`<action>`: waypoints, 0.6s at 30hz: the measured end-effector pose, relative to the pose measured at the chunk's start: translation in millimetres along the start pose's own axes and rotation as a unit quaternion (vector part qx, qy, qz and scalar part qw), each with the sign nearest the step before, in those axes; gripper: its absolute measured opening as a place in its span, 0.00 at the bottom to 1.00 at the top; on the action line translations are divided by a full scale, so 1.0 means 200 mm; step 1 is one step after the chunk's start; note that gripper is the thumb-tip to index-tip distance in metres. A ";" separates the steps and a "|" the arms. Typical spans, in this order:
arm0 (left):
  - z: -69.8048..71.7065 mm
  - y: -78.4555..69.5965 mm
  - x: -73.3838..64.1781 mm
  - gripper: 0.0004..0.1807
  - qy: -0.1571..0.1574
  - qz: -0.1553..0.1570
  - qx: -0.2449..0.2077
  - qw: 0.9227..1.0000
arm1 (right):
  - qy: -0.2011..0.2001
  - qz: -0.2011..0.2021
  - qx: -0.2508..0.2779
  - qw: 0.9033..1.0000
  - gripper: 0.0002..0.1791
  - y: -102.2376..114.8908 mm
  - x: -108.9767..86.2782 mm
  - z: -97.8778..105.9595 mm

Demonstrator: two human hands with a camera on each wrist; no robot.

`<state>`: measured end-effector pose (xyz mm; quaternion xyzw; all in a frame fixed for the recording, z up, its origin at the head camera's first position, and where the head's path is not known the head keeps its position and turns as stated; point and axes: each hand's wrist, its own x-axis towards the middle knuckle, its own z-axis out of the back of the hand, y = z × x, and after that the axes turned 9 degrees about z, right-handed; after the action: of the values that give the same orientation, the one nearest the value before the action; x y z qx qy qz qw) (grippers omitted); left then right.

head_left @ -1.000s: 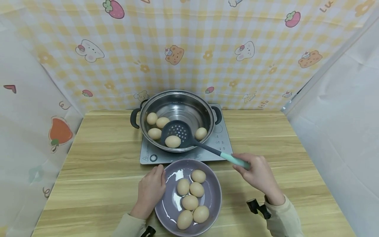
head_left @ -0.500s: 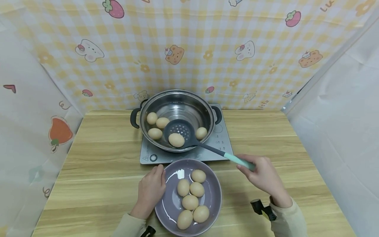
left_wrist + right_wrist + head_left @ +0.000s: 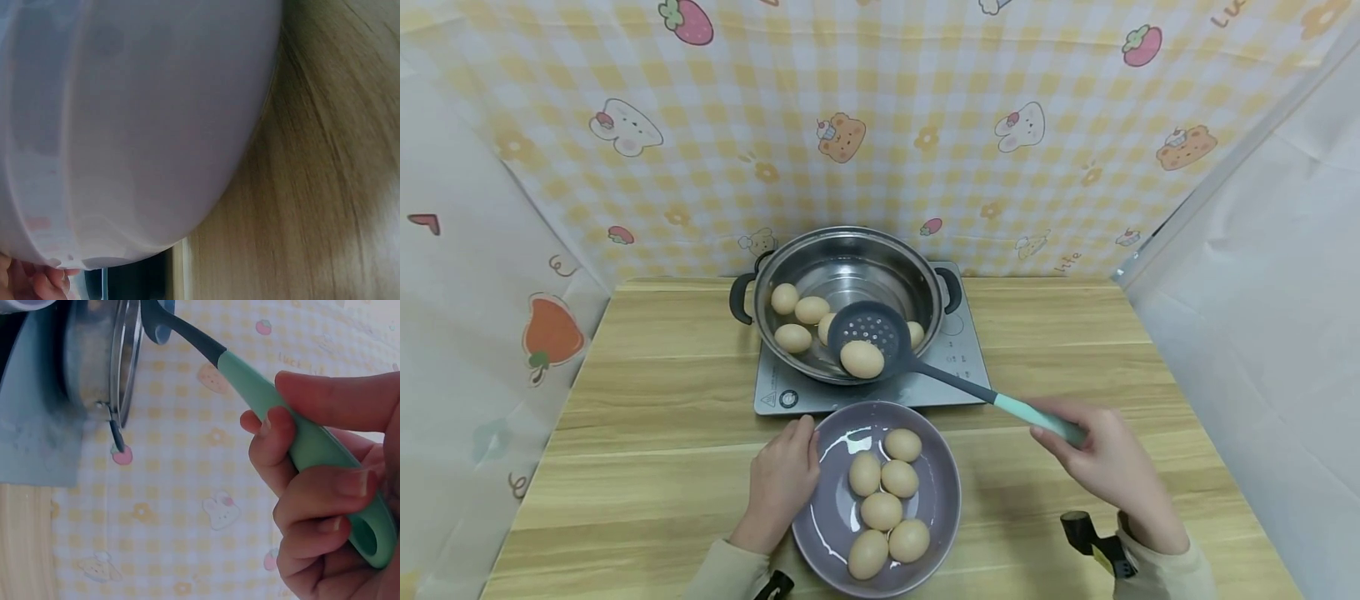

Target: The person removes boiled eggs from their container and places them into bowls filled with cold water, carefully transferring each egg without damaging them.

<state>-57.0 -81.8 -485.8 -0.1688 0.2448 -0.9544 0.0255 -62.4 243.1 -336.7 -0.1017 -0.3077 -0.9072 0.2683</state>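
Observation:
My right hand (image 3: pixel 1101 450) grips the mint-green handle of a dark grey skimmer (image 3: pixel 871 323), fingers curled round it in the right wrist view. One egg (image 3: pixel 862 359) rests in the perforated head, which is raised over the near rim of a steel pot (image 3: pixel 850 242). Several more eggs (image 3: pixel 793 338) lie in the pot, two of them partly hidden behind the skimmer. A purple bowl (image 3: pixel 942 533) in front of the pot holds several eggs (image 3: pixel 882 512). At its left rim, my left hand (image 3: pixel 782 479) holds the edge; fingertips (image 3: pixel 50 284) show there in the left wrist view.
Under the pot is a grey induction cooker (image 3: pixel 970 358), its front edge close behind the bowl. Black side handles (image 3: pixel 951 290) stick out from the pot. A checked cloth (image 3: pixel 880 150) hangs behind the wooden table (image 3: pixel 655 400), with white sheets at both sides.
My right hand has moved right and toward me, drawing the skimmer and its egg up to the pot's near rim. Another egg behind the skimmer has come into view. My left hand stays put.

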 end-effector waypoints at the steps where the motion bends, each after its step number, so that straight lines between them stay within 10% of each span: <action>1: 0.00 0.00 0.00 0.08 -0.001 -0.001 -0.001 1.000 | 0.000 0.001 -0.002 1.000 0.15 0.00 -0.01 0.01; 18: 0.00 0.00 0.00 0.08 -0.002 -0.002 0.002 1.000 | -0.001 0.030 0.058 0.998 0.18 -0.06 -0.12 0.14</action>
<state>-57.2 -81.5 -485.9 -0.1716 0.2426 -0.9545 0.0243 -48.3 277.6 -328.2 -0.0961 -0.3568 -0.8794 0.3001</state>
